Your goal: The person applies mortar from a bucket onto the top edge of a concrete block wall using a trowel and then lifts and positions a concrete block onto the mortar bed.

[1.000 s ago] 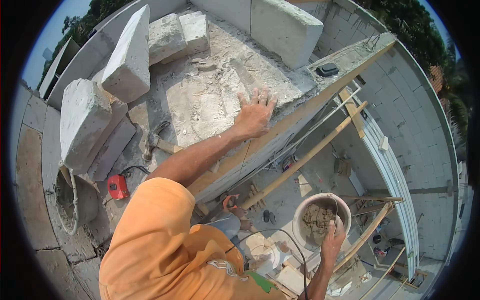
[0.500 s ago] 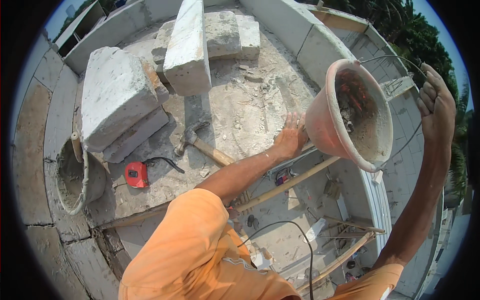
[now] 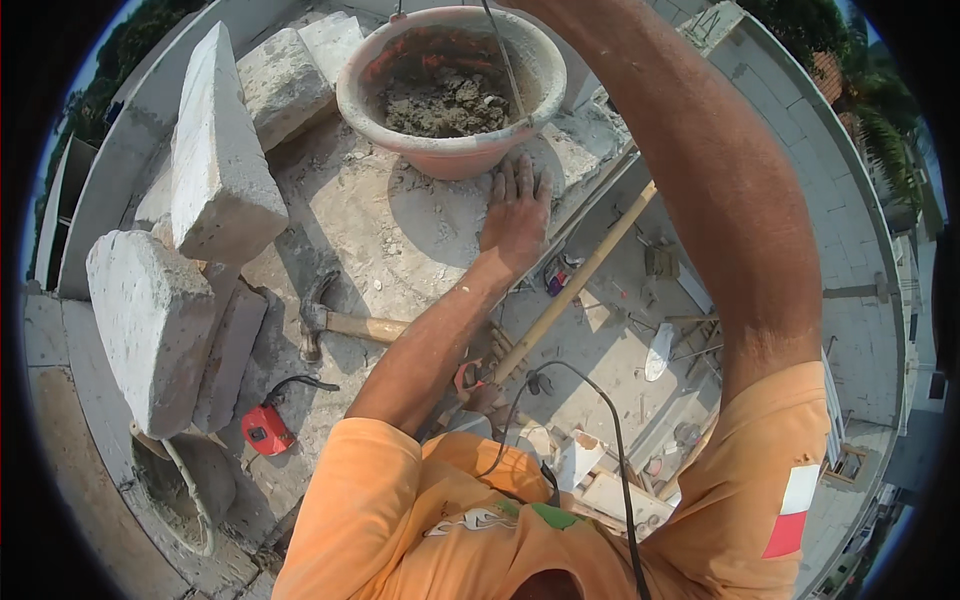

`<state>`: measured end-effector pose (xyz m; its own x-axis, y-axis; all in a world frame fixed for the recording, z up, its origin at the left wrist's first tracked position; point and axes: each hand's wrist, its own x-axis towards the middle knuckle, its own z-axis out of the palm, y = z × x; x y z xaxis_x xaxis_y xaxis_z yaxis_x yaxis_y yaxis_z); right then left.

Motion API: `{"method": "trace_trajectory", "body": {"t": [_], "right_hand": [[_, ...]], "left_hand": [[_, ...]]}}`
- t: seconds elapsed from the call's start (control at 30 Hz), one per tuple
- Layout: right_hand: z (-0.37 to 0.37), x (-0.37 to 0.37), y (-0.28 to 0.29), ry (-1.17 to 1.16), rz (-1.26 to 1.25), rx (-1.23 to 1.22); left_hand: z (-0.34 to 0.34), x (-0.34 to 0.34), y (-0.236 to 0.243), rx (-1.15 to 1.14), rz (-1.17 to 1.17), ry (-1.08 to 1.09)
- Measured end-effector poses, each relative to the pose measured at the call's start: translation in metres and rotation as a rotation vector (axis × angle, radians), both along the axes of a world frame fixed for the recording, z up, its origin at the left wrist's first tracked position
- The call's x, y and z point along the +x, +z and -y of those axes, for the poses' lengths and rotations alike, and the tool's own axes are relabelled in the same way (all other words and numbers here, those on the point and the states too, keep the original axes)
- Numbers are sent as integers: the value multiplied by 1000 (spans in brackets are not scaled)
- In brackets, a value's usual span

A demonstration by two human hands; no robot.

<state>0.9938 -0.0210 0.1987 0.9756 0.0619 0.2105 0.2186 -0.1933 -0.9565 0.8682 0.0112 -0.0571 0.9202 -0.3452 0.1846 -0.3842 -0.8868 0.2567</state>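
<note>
An orange plastic bucket [image 3: 450, 160], holding damp, crumbly grey mortar [image 3: 450, 105], is over the dusty ledge [image 3: 350, 215]; its shadow falls beside it. My right forearm [image 3: 740, 200] reaches up and across to it. The right hand is cut off by the upper edge, where the bucket's wire handle [image 3: 506, 62] rises taut, as in the earlier grip. My left hand [image 3: 517, 217] lies flat, fingers spread, on the ledge just below the bucket. Whether its fingertips touch the bucket I cannot tell. A claw hammer [image 3: 350, 325] with a wooden handle lies left of my left forearm.
Rough white blocks [image 3: 155, 320] are stacked on the left. Near them are a red tape measure [image 3: 267, 430] and a second, grey bucket [image 3: 185, 490]. Past the ledge's right edge is a drop to a cluttered lower floor [image 3: 610, 350], with a bamboo pole [image 3: 580, 280] slanting across.
My right arm has swung the bucket from the right, over the drop, to the far part of the ledge. My left hand stays flat on the ledge. The view has turned.
</note>
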Motion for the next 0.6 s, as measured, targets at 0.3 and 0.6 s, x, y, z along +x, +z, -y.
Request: {"method": "trace_trajectory", "body": {"t": [0.3, 0.6], "right_hand": [[173, -45, -34, -279, 385, -635], [327, -278, -246, -721, -432, -242]], "left_hand": [[3, 3, 3, 60, -16, -86], [-1, 3, -10, 90, 95, -100]]}}
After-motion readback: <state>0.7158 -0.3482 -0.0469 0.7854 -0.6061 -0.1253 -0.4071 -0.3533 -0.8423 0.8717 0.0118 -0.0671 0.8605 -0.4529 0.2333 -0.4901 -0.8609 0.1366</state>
